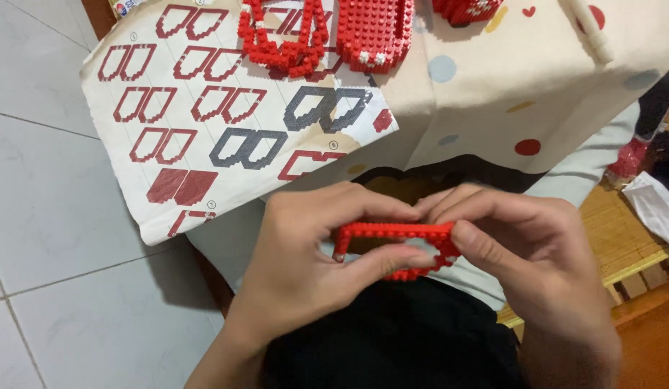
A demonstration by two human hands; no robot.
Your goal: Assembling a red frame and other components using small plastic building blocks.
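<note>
Looking down from the head camera, the left hand (306, 252) and the right hand (525, 248) are both closed around a small red brick frame (396, 248) that sits right between them, with fingers curled over its top edge and thumbs pressed against its lower side. Past the hands lies a paper building guide (198, 122) with red and grey shape pictures, hanging over the edge of a cloth with coloured dots (522, 94). Farther away, on top of that paper and cloth, sit more red brick pieces (327, 32), well apart from the hands.
</note>
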